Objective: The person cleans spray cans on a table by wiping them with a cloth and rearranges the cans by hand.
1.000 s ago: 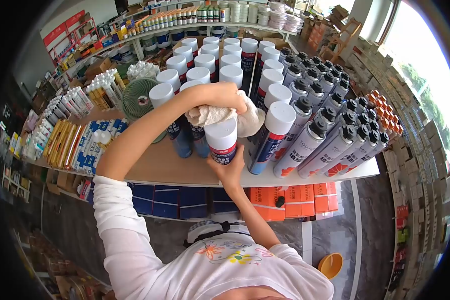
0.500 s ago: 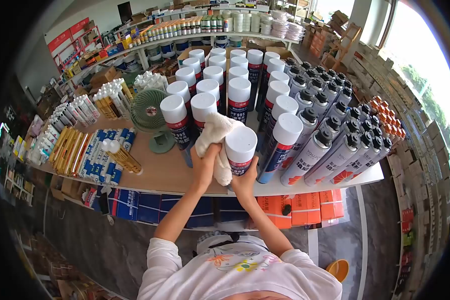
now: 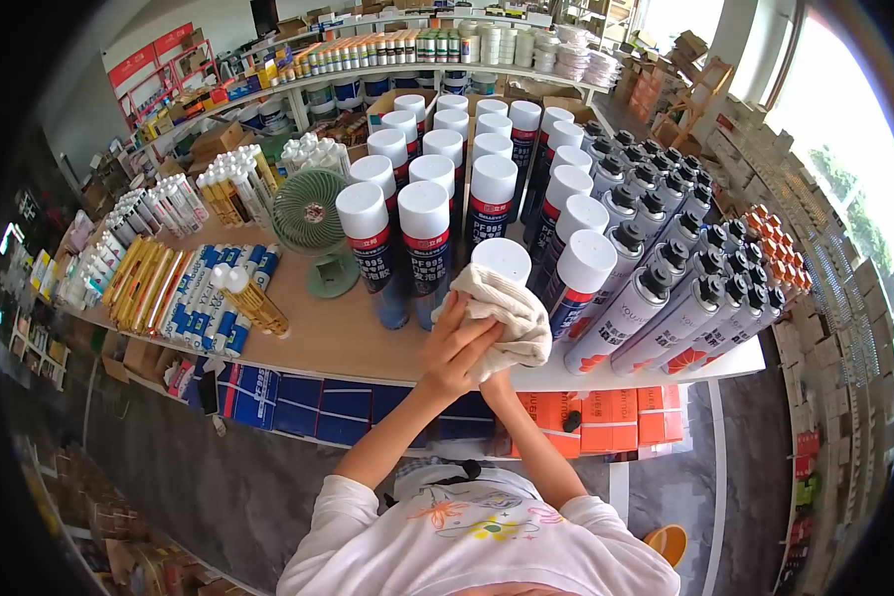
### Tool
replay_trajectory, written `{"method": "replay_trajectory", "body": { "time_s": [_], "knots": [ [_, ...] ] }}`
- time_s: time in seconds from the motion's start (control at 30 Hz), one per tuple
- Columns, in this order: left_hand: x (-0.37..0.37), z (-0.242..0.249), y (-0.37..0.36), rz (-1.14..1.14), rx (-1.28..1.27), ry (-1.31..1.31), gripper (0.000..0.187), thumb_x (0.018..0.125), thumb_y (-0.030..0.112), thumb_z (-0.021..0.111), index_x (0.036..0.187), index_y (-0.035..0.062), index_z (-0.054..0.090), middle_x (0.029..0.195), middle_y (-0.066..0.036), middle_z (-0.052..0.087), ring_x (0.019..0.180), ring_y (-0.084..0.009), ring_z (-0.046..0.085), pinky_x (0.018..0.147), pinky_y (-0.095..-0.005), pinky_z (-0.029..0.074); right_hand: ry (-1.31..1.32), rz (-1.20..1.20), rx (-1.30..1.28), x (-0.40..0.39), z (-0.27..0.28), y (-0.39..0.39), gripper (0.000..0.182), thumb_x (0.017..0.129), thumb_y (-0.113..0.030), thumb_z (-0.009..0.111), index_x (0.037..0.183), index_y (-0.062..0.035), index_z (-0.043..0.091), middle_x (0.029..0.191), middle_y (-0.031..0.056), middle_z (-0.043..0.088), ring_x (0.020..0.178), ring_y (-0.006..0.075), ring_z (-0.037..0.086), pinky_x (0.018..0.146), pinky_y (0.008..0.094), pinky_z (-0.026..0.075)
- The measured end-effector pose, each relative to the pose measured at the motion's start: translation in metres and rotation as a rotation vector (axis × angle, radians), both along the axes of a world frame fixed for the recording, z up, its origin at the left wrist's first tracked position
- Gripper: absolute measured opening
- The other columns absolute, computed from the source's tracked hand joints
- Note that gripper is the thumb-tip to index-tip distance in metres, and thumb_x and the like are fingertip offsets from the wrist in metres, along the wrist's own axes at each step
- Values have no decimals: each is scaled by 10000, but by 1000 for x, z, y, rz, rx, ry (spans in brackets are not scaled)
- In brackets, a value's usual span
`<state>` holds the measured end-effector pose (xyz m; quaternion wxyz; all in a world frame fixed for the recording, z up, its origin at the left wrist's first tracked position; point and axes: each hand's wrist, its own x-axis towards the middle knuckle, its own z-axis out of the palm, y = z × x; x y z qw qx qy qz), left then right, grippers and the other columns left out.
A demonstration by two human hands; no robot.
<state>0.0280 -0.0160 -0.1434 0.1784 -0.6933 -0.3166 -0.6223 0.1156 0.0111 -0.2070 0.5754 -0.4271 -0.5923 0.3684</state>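
My left hand (image 3: 455, 348) presses a crumpled cream cloth (image 3: 507, 316) against the front of a white-capped spray can (image 3: 500, 260) at the table's front edge. The cloth covers most of that can; its cap shows above. Beneath the cloth, my right hand (image 3: 497, 383) is at the can's lower part, its fingers mostly hidden. Similar dark blue cans with red bands stand just behind, the closest being a PF995 can (image 3: 425, 248). To the right is another white-capped can (image 3: 584, 266).
Silver black-topped cans (image 3: 634, 310) fill the table's right side. A green fan (image 3: 313, 223) stands left of the cans, beside blue-and-white tubes (image 3: 204, 298) and upright gold tubes (image 3: 253, 301). Orange boxes (image 3: 608, 417) and blue boxes (image 3: 343, 409) sit below the tabletop.
My left hand has brought the cloth from the can's left side round to its front, below the cap. The cloth now hides the label and most of my right hand. The view has shifted slightly.
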Motion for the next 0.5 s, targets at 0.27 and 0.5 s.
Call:
{"method": "replay_trajectory", "body": {
  "time_s": [0.27, 0.5],
  "knots": [
    [14, 61, 21, 208, 159, 706, 176, 798, 125, 608, 919, 50, 712, 1069, -34, 671, 1199, -258, 596, 1147, -411, 361, -49, -36, -1, 2, 13, -5, 529, 912, -190, 644, 1344, -32, 383, 1289, 161, 513, 1194, 221, 501, 1007, 345, 394],
    [30, 119, 31, 137, -201, 1113, 133, 654, 161, 657, 728, 58, 698, 850, -123, 693, 924, -254, 663, 1088, -450, 399, -100, -31, -58, -4, 1, -3, 519, 972, -187, 572, 1423, -42, 359, 1386, 164, 459, 1273, 208, 447, 1057, 343, 359]
  ]
}}
